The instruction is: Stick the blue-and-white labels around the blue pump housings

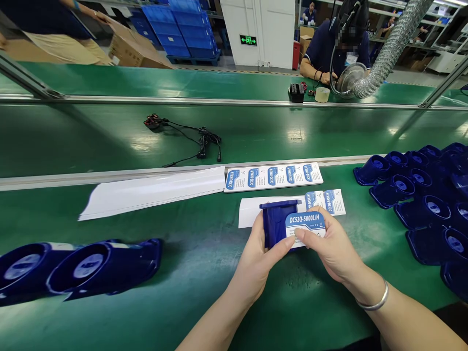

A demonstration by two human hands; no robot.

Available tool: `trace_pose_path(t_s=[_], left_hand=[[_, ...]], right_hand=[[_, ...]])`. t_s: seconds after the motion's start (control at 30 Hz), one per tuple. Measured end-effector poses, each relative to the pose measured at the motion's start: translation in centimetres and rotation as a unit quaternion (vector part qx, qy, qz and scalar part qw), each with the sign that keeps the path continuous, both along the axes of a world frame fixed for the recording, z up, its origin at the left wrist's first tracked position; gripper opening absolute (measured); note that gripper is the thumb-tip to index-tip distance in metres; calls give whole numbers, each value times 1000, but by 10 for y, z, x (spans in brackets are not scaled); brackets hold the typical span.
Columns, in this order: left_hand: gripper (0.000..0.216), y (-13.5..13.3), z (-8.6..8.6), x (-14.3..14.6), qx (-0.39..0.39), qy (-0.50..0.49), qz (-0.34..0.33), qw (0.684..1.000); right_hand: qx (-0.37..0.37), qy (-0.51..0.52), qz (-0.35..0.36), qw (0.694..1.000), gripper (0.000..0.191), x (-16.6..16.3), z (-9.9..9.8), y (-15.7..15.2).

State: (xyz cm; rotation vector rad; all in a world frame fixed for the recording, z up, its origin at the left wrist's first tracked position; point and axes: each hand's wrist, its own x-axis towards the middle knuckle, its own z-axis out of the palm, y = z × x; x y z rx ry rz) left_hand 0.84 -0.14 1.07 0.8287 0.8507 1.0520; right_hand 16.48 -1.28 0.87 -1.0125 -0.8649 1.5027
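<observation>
My left hand (pixel 259 261) grips a dark blue plastic housing (pixel 275 223) from the left side, above the green bench near its front. My right hand (pixel 329 246) holds the housing's right side, its thumb pressed on a white and blue label (pixel 305 225) reading DC52Q-5000L/H that lies on the housing's face. A silver bangle sits on my right wrist. Just behind the housing lies a label backing sheet (pixel 329 201) with two labels left at its right end. A full strip of labels (pixel 273 176) lies further back.
Several blue housings (pixel 420 195) are piled at the right; two more (pixel 84 265) lie at the left front. Empty white backing sheets (pixel 153 191) lie left of centre. A black cable (pixel 190 139) rests on the green belt. Across it, a person works beside a silver duct (pixel 387 53).
</observation>
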Motion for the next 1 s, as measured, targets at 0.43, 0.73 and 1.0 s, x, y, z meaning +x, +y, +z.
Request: trace_pose_path(t_s=[0.43, 0.73, 1.0], left_hand=[[57, 2, -4, 0, -91, -20, 47, 994], [82, -3, 4, 3, -45, -47, 3, 998], [58, 2, -5, -3, -79, -39, 48, 995]], right_hand=[[50, -25, 1, 998, 25, -8, -4, -4], [36, 19, -11, 999, 31, 0, -1, 3], [81, -63, -15, 995, 36, 4, 10, 5]])
